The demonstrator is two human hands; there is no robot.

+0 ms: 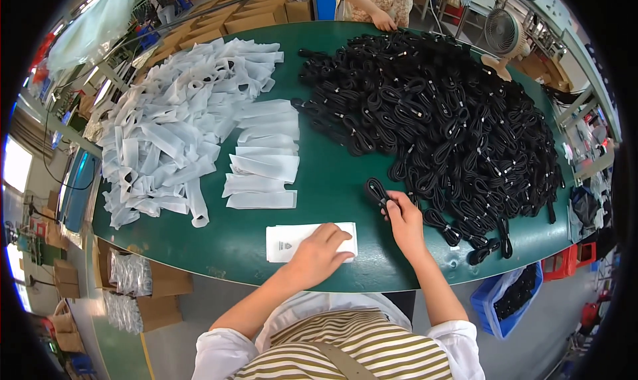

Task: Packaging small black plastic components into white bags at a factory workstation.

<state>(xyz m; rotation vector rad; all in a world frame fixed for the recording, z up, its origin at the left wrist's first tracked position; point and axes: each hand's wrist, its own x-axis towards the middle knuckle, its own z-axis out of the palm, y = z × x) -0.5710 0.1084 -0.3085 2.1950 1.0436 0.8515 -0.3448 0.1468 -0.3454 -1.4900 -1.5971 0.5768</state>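
My right hand [404,222] is closed around the lower end of a coiled black cable [376,190], whose loop sticks up to the left, above the tabletop. My left hand [321,250] rests on flat white pouches [278,242] at the near edge of the table. Its thumb and fingers are apart at the pouches' right end, with small dark print showing left of the hand. Beyond it, a column of overlapping white pouches [266,164] lies on the green table [332,174]. A large heap of black coiled cables [458,127] spreads beside my right hand.
A big pile of white pouches [173,127] covers the table's left. Across the table, another person's hand [384,21] touches the cable heap. A fan [503,32] stands at the far right. Below are a blue bin [488,310] and cardboard boxes [163,293].
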